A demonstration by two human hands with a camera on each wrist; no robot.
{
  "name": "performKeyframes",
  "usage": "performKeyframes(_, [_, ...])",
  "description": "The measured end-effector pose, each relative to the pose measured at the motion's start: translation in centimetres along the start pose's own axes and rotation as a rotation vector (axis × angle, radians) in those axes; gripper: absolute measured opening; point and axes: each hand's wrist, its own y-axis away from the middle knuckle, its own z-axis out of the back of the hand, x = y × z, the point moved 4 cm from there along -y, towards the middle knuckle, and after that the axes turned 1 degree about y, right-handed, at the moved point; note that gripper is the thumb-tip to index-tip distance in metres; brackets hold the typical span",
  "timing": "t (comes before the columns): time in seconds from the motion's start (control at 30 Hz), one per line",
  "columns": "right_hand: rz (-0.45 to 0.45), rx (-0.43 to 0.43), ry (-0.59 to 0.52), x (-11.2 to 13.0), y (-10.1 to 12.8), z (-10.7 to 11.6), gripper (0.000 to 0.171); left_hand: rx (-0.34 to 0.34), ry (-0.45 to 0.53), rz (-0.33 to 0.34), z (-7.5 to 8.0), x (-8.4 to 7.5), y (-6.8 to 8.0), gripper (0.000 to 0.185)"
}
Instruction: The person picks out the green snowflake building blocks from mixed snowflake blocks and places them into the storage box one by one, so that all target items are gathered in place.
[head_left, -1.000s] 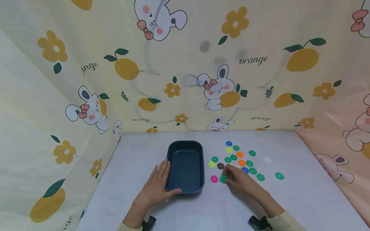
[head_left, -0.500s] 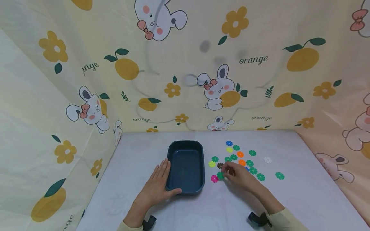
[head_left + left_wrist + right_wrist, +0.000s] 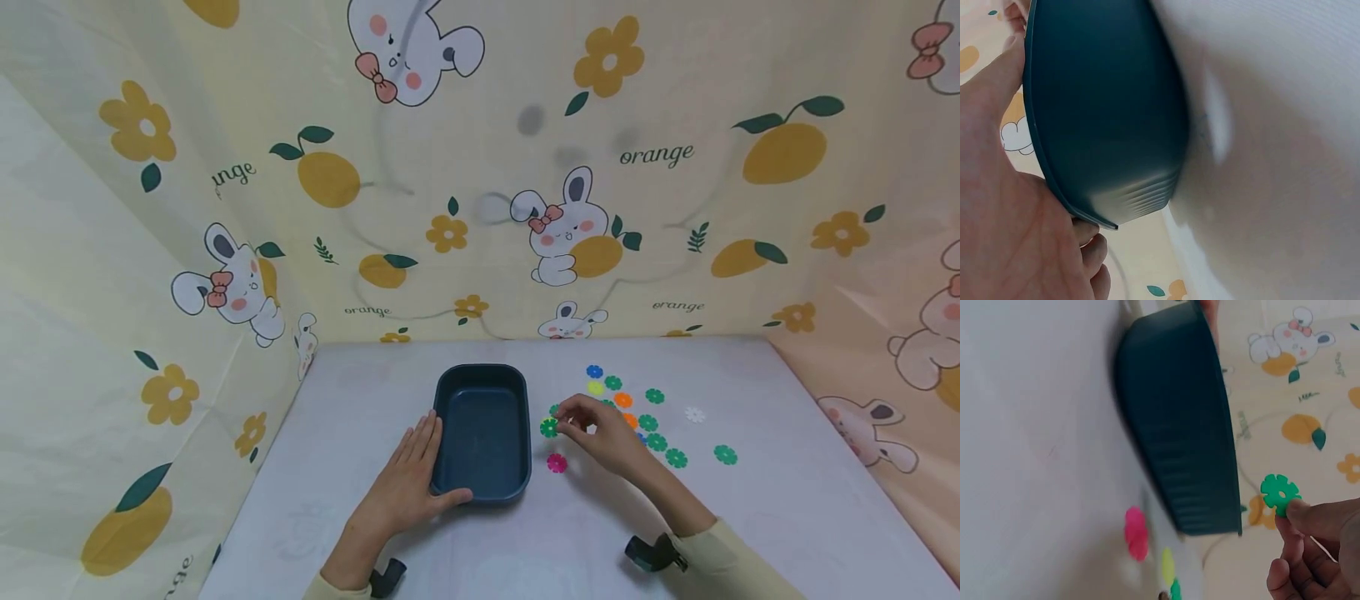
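Observation:
My right hand [image 3: 600, 433] pinches a notched green plastic snowflake disc [image 3: 549, 427] between thumb and finger. In the right wrist view the held disc [image 3: 1280, 492] is raised above the table. The dark blue rectangular tray [image 3: 480, 437] stands just left of that hand. My left hand [image 3: 401, 483] rests on the tray's left and near rim, fingers straight and thumb spread. A pink disc [image 3: 557, 463] lies on the table in front of the right hand. More discs are spread beyond and beside that hand, some hidden behind it.
Several green discs [image 3: 655, 397], orange discs [image 3: 623, 400], a blue disc [image 3: 594, 372] and a white disc [image 3: 695, 415] lie on the right half of the white table [image 3: 375, 383]. A printed cloth [image 3: 450, 167] hangs behind the table.
My right hand has slid the green disc leftward on the table, then lifted it and brought it left towards the tray. The left hand and the tray have stayed in place.

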Motion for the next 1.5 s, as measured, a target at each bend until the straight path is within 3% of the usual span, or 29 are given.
performKeyframes(0.3, [0.003, 0.057, -0.064, 1.9, -1.6, -1.9, 0.019, 0.005, 0.007, -0.006, -0.2, 0.2, 0.0, 0.124])
performKeyframes(0.57, [0.083, 0.139, -0.082, 3.7, -2.7, -4.2, 0.013, 0.006, 0.003, -0.006, -0.1, 0.2, 0.0, 0.123])
performKeyframes(0.8, [0.144, 0.203, -0.056, 4.7, -4.0, -6.4, 0.011, 0.016, 0.006, -0.007, -0.2, 0.3, -0.1, 0.125])
performKeyframes(1.5, [0.179, 0.37, 0.04, 6.1, -6.8, -11.7, 0.006, 0.044, -0.005, 0.004, -0.3, 0.6, -0.3, 0.124])
